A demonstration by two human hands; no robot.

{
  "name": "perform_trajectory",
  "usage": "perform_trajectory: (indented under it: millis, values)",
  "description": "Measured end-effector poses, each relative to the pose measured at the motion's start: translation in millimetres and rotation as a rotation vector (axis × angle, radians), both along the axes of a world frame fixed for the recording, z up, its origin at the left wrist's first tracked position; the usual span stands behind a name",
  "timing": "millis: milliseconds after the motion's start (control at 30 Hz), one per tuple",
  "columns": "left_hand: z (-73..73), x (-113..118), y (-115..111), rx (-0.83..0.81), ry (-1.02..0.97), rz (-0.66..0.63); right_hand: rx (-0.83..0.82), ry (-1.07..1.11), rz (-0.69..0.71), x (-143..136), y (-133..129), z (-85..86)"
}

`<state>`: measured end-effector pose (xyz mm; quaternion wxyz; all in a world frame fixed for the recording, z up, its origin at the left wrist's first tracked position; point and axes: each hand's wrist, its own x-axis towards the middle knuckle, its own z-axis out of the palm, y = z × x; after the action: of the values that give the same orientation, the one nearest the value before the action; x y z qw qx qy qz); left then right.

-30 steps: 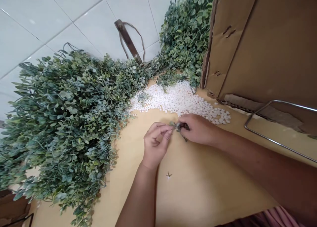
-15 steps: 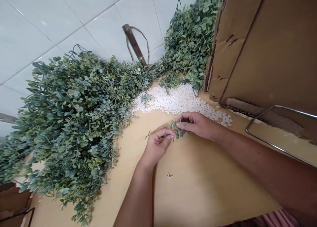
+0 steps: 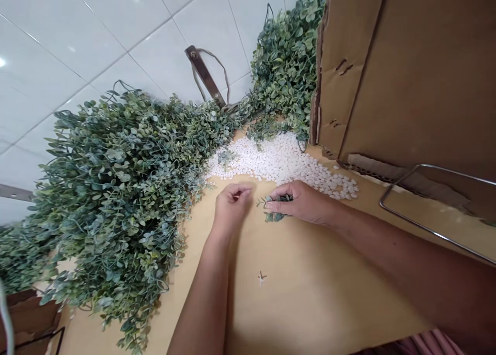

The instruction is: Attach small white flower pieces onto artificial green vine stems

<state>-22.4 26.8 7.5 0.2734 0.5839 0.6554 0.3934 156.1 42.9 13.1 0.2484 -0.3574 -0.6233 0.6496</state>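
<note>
My right hand [image 3: 300, 202] pinches a small green leaf sprig [image 3: 274, 217] between thumb and fingers, over the tan tabletop [image 3: 306, 282]. Its leaves and a thin forked stem stick out to the left and below the fingertips. Just left of the sprig, apart from it, my left hand [image 3: 231, 205] is closed with thumb and forefinger together; whether anything tiny sits in them is hidden. Beyond both hands spreads a pile of small white plastic-looking pieces [image 3: 251, 158]. A small forked stem bit with a white end [image 3: 262, 277] lies nearer me on the table.
A big heap of artificial greenery [image 3: 124, 189] covers the left side, and another bunch [image 3: 287, 60] stands at the back. A cardboard box [image 3: 411, 76] rises at right, near a bent metal wire frame [image 3: 399, 184]. A dark strip with a cord [image 3: 205, 76] leans by the tiled wall [image 3: 127, 19].
My left hand has let go of the sprig and moved away to the left and slightly up. The right hand keeps hold of the sprig. The view has shifted slightly.
</note>
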Motion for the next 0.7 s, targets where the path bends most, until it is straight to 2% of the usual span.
perform_trajectory:
  millis: [167,300,433,700]
  values:
    - [-8.8,17,26,0.020,0.428,-0.002,0.221,-0.008,-0.122,-2,3,-5.1]
    - [-6.4,30,32,-0.007,0.623,0.007,0.193,0.010,-0.119,-5,2,-8.3]
    - [-7.0,32,33,-0.009,0.696,0.041,0.185,-0.011,-0.122,-6,0,-8.4]
    - [-4.6,24,26,0.008,0.653,0.034,0.185,0.043,-0.214,-4,0,-5.6]
